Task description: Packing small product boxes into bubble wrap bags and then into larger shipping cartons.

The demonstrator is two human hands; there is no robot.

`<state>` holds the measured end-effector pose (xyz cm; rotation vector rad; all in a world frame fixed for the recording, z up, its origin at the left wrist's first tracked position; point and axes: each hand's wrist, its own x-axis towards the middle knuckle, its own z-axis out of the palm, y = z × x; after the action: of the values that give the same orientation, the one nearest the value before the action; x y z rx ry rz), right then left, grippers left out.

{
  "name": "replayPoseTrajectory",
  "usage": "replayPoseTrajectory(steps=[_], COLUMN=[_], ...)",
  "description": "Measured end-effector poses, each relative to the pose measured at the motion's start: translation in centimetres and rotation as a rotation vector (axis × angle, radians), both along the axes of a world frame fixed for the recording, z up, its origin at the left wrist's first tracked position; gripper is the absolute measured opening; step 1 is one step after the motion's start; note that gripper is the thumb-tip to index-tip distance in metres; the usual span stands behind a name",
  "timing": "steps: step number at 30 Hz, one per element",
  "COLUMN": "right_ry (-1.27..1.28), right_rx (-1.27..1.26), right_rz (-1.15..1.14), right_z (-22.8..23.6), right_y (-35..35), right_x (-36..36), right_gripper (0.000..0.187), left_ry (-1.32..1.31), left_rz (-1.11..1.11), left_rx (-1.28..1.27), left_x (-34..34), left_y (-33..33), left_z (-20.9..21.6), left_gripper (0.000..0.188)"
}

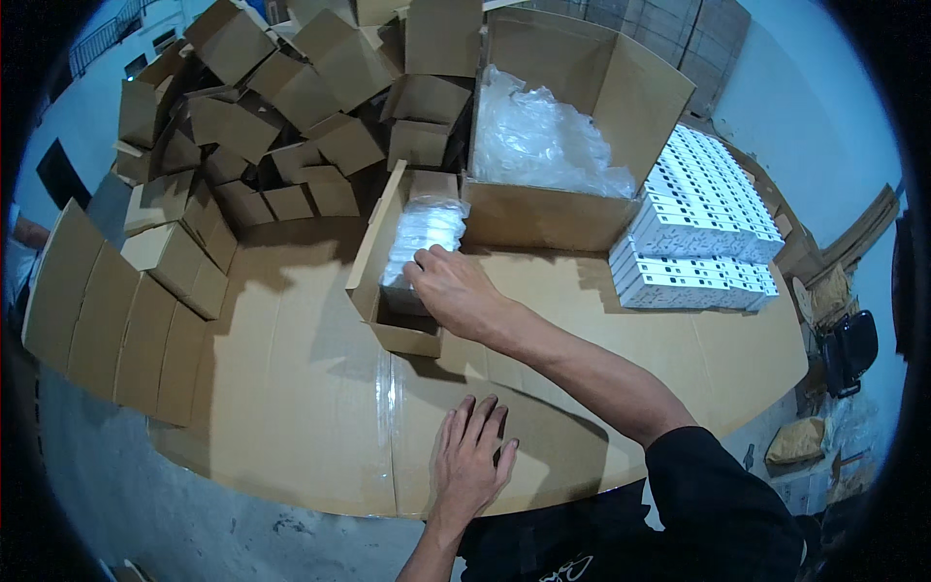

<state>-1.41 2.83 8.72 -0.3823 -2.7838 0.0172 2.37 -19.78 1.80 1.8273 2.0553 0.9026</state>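
A narrow open cardboard box [405,339] stands on the table near the middle, with a row of clear plastic-bagged packets [427,228] standing in it. My right hand [461,296] reaches over the box's right wall. Its bent fingers close on a packet at the near end of the row, though the hand hides part of that packet. In front of the box, my left hand [472,451] lies flat on the cardboard-covered table [301,388], fingers spread, holding nothing.
Behind stands a large open carton [543,215] with loose clear plastic bags [543,131] inside. Stacked white boxes [698,223] sit at right. Empty cardboard boxes [320,145] are heaped at the back left; closed cartons [112,310] line the left edge. A person's arm [29,231] shows at far left.
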Motion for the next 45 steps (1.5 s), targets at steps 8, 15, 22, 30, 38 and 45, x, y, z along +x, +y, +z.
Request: replayPoseTrajectory(steps=[8, 15, 22, 30, 38, 45], right_ry=[0.566, 0.382, 0.535, 0.515, 0.721, 0.716], right_rx=[-0.163, -0.318, -0.388, -0.417, -0.363, 0.074], right_rz=[0.014, 0.007, -0.142, -0.252, -0.754, -1.177], right_z=[-7.9, -2.4, -5.2, -6.7, -6.8, -6.3], right_y=[3.0, 0.2, 0.3, 1.7, 6.8, 14.9], right_x=[-2.4, 4.1, 15.5, 31.9, 50.5, 63.4], right_gripper=[0.016, 0.035, 0.044, 0.03, 0.015, 0.043], left_ry=[0.049, 0.149, 0.239, 0.266, 0.148, 0.331], left_rz=[-0.061, -0.032, -0.076, -0.161, -0.188, -0.25], left_rx=[0.033, -0.043, -0.037, 0.04, 0.062, -0.045], left_x=[0.7, 0.8, 0.7, -0.1, -0.2, -0.4], left_y=[1.1, 1.9, 5.0, 12.9, 19.9, 20.2], left_z=[0.0, -0.4, -0.9, -1.8, -1.7, -0.4], left_gripper=[0.052, 0.061, 0.055, 0.048, 0.038, 0.055])
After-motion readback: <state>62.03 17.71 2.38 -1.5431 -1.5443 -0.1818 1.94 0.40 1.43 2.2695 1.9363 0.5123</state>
